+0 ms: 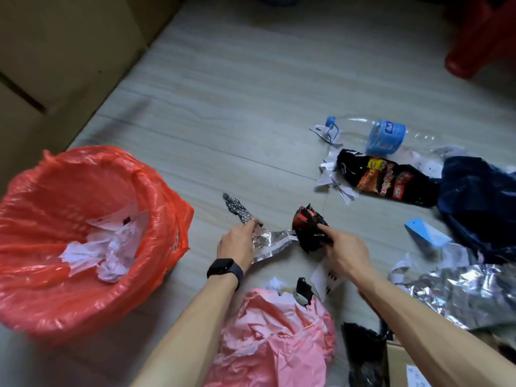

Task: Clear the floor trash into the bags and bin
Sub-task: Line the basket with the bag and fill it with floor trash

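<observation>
Left hand: fingers and thumb pinch a silver foil strip, whose crinkled tail stands up past the knuckles while the rest runs across toward the other hand. Right hand: fingers curled round a crumpled black-and-red wrapper, index finger laid over its top. Foil and wrapper meet between the hands; whether they are one torn piece or two cannot be told. Both are held low over the floor, near the bin, which stands to the left, lined in red plastic, with white paper at its bottom. A pink bag lies crumpled beneath the forearms. Outstanding litter, all to the right and apart from the hands: a clear bottle, a black snack packet, paper scraps, a blue card and a large foil sheet. Assessment: the task appears well short of complete. Risks noted: the foil is held by a light pinch at one point only, so the free tail may catch the liner's slack rim and pull it inward. If the two pieces are joined, moving the hands apart may tear them and shed fragments on the floor. A throw from here could fall short of the bin.
</observation>
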`<act>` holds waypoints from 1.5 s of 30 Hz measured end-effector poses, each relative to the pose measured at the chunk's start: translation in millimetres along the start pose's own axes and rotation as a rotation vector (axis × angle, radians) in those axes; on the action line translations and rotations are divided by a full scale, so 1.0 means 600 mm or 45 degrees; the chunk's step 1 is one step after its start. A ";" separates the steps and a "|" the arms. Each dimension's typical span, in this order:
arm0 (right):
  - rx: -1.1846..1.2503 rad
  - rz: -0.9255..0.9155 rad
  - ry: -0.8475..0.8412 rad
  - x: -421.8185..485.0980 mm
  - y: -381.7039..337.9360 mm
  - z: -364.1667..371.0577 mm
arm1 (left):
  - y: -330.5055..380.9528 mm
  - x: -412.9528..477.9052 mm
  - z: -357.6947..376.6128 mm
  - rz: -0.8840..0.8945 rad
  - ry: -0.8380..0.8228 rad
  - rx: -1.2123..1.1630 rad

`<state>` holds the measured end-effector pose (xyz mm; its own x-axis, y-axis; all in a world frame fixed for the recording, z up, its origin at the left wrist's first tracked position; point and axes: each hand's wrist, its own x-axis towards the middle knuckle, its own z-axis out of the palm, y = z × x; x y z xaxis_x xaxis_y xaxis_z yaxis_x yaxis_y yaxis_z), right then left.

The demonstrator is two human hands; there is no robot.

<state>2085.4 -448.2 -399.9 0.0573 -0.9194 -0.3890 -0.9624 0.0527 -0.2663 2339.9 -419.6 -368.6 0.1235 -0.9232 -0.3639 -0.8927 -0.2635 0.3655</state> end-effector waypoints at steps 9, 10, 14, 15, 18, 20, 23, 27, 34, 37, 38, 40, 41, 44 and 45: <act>0.565 -0.117 0.208 -0.083 -0.086 -0.131 | 0.045 -0.053 -0.196 0.062 0.313 -0.264; 0.616 -0.155 0.232 -0.090 -0.101 -0.144 | 0.050 -0.061 -0.216 0.074 0.357 -0.289; 0.805 -0.367 0.362 -0.135 -0.189 -0.216 | 0.051 -0.123 -0.338 0.183 0.563 -0.381; 0.832 -0.427 0.389 -0.148 -0.221 -0.233 | 0.039 -0.145 -0.374 0.192 0.610 -0.397; 0.831 -0.591 0.448 -0.175 -0.307 -0.261 | -0.014 -0.200 -0.449 0.172 0.786 -0.353; 0.801 -0.688 0.467 -0.190 -0.363 -0.268 | -0.063 -0.228 -0.472 0.107 0.870 -0.251; 0.616 -0.837 0.451 -0.210 -0.446 -0.266 | -0.149 -0.263 -0.476 -0.003 0.914 -0.093; 0.169 -1.022 0.442 -0.219 -0.538 -0.235 | -0.246 -0.288 -0.446 -0.124 0.859 0.003; -0.355 -1.214 0.415 -0.184 -0.614 -0.143 | -0.327 -0.267 -0.372 -0.226 0.666 0.145; -0.426 -1.165 0.391 -0.162 -0.628 -0.114 | -0.344 -0.250 -0.350 -0.276 0.520 0.122; -0.434 -1.138 0.376 -0.155 -0.634 -0.103 | -0.353 -0.243 -0.341 -0.268 0.472 0.104; -0.415 -1.061 0.296 -0.144 -0.641 -0.089 | -0.361 -0.231 -0.329 -0.228 0.345 0.126; -0.399 -1.015 0.197 -0.135 -0.644 -0.080 | -0.365 -0.224 -0.323 -0.217 0.261 0.174; -0.501 -0.919 -0.142 -0.111 -0.653 -0.059 | -0.371 -0.199 -0.308 -0.217 0.057 0.277; -0.538 -0.899 -0.211 -0.105 -0.658 -0.053 | -0.370 -0.190 -0.302 -0.225 -0.005 0.287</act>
<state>2453.1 -423.6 -242.2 0.6904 -0.6104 -0.3884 -0.7021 -0.6947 -0.1563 2602.7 -306.6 -253.2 0.2843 -0.8673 -0.4086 -0.9314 -0.3509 0.0967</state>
